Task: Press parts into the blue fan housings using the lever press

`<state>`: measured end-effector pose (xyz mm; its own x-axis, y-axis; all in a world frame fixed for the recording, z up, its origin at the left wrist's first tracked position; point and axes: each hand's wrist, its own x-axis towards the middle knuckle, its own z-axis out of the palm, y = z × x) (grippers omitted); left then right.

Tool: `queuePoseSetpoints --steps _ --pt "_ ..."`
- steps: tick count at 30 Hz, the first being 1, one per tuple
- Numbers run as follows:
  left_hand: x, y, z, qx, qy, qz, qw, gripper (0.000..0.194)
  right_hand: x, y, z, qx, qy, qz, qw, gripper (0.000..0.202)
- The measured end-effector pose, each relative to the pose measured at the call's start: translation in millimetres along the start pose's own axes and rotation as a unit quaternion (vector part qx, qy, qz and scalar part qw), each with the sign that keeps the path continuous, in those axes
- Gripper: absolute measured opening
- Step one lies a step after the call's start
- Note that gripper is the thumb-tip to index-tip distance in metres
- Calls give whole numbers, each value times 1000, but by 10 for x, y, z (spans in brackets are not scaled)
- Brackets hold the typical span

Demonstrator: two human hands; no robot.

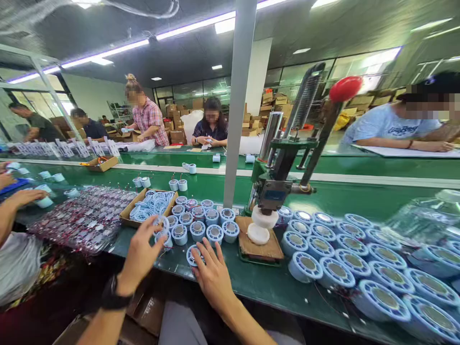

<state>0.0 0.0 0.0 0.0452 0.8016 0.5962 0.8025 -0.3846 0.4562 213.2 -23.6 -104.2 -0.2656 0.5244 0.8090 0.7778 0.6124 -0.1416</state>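
Note:
My left hand (142, 256), wearing a dark wristband, pinches a light blue plastic ring (164, 222) between thumb and fingers, over the left end of a group of housings. With its fingers bent over the rim, my right hand (212, 275) grips a light blue round housing (193, 255) near the bench's front edge. Behind both hands stand several similar housings (198, 230) with round metal-coloured centres. A carton (131, 222) of loose light blue rings (153, 203) sits just beyond my left hand.
Right of my hands stands a green hand press (276, 191) with a red-knobbed lever and white round pads. Many finished-looking housings (319, 247) fill the right side. Left lies a mat of wired circuit boards (86, 218). A co-worker's hand (30, 196) is at far left; a grey post (239, 105) rises ahead.

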Motion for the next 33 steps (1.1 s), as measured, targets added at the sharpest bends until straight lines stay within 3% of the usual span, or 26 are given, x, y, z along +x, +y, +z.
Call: queuePoseSetpoints --steps 2,5,7,10,13,18,21,23,27,33 --pt "-446 105 326 -39 -86 -13 995 11 -157 66 -153 7 -20 10 1000 37" --pt "-835 231 686 -82 -175 -28 981 37 -375 171 -396 20 -40 37 998 35" --pt "-860 268 823 -99 -206 -31 973 60 -492 260 -549 30 -39 63 997 31" --pt "-748 274 895 -107 -233 -34 966 75 -604 405 -728 49 -15 126 991 27" --pt "-706 290 912 -93 -237 -36 966 75 -645 516 -846 77 -10 183 980 28" --pt "-807 297 962 -51 -211 -32 976 61 -646 588 -935 123 -24 214 969 28" --pt "-835 266 982 -56 -212 13 976 74 -649 597 -925 131 -14 229 964 28" --pt "-841 274 1013 -39 -175 21 984 78 -651 596 -907 131 -9 235 963 28" --pt "-835 386 1109 24 -105 -31 994 76 -655 588 -883 129 -2 236 963 28" --pt "-776 414 1153 12 -137 -29 990 78 -672 607 -929 132 7 243 961 28"
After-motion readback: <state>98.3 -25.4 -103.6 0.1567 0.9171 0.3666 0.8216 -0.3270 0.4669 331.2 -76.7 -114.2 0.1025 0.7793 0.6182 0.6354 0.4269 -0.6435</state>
